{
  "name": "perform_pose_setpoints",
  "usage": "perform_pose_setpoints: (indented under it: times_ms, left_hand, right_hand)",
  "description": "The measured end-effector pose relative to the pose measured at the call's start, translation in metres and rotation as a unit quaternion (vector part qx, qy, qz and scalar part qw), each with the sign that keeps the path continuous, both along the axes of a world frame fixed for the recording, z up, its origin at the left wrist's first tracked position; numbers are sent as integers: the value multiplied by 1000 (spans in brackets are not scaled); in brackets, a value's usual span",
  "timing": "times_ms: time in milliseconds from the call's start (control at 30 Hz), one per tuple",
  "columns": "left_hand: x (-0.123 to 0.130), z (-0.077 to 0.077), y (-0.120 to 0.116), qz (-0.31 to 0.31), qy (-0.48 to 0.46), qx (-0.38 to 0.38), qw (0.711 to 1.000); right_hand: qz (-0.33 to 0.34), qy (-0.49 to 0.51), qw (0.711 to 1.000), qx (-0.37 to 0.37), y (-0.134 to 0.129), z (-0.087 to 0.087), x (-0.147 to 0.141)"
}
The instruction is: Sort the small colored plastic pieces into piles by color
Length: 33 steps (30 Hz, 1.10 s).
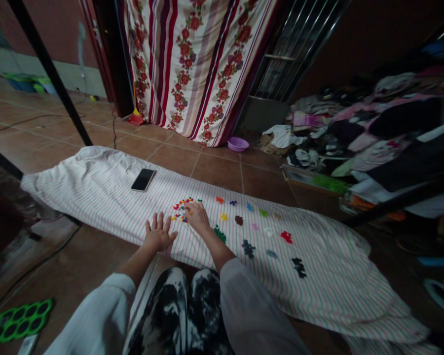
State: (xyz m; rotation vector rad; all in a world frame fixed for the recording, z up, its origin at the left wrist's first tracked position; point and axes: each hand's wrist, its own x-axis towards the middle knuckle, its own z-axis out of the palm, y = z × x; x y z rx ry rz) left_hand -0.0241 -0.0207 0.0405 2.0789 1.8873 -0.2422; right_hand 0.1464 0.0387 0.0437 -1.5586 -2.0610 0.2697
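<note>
My left hand (159,234) lies flat on the striped cloth (103,197), its fingers spread and nothing in it. Just right of it, my right hand (198,217) reaches into a loose mixed pile of tiny coloured pieces (177,213), fingers bent and drawn together. Whatever is between those fingertips is too small to name. Small single-colour heaps are laid out to the right, among them dark green pieces (219,233), yellow pieces (224,216), brown pieces (239,220), red pieces (286,237), dark grey pieces (248,249) and black pieces (299,267).
A phone (143,180) rests on the cloth, left of the pile. Beyond the cloth are a tiled floor, a purple basin (238,144) and a floral curtain (192,69). Heaped clothes (385,123) fill the right side. A green tray with round hollows (20,321) lies at lower left.
</note>
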Motion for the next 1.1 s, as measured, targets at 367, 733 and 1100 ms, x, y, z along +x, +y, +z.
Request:
perform_pose_setpoints:
  times_ms: [367, 733, 1100]
  left_hand:
    - [0, 5, -1, -5, 15, -6, 1000]
    - [-3, 0, 1, -7, 30, 8, 1000]
    - [-2, 4, -1, -9, 46, 11, 999]
  right_hand:
    - [-133, 94, 986, 23, -56, -8, 79]
    - [-279, 191, 937, 90, -132, -16, 164]
    - [-422, 149, 892, 67, -189, -31, 217]
